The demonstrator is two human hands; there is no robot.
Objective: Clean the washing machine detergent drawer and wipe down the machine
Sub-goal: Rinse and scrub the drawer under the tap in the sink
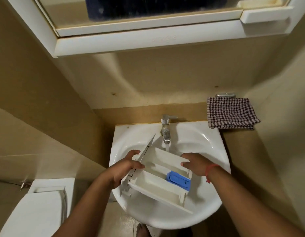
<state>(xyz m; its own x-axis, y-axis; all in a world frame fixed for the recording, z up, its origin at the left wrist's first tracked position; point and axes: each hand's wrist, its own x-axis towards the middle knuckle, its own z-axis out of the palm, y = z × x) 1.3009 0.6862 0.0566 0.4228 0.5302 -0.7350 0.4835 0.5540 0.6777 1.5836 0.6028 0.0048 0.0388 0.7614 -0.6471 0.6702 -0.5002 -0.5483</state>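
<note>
Above the sink [208, 207] hangs one mirrored cabinet [148, 38], cut off at the top; left of the sink, one toilet [40, 211], partly out of view. One checked cloth [231, 112] hangs just right of the tap [165, 130], which runs water. Over the basin sits one detergent drawer [158, 177] with one blue insert [178, 179] — left hand [126, 166] grips its front panel, right hand [195, 164] clasps the far corner.

No legible text anywhere.
</note>
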